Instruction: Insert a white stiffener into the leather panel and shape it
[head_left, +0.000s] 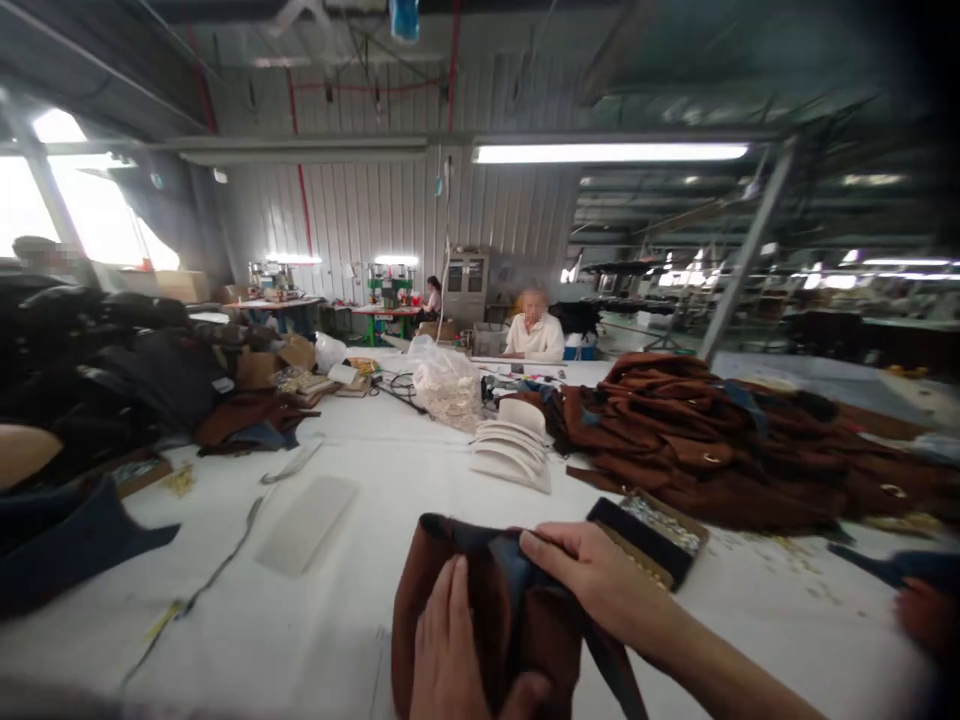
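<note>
A brown fabric bag piece point(412, 610) with a dark blue inner side stands partly upright on the white table in front of me. My left hand point(450, 650) holds its near part, with straight fingers pressed along the brown fabric and the thumb apart on the right. At the upper right edge, my right hand point(592, 570) grips the piece with the thumb on top; most of its other fingers are hidden. A dark strap point(611, 665) hangs down below the right wrist. Just beyond that hand is a box of small metal fittings point(660, 525).
Brown fabric pieces point(675, 430) are heaped at right, beside stacked white curved pieces point(514, 445). A clear plastic bag point(442, 385) lies farther back. Dark goods point(112, 360) pile up at left. Another person point(536, 335) sits across; a co-worker's hand point(926, 610) shows at far right.
</note>
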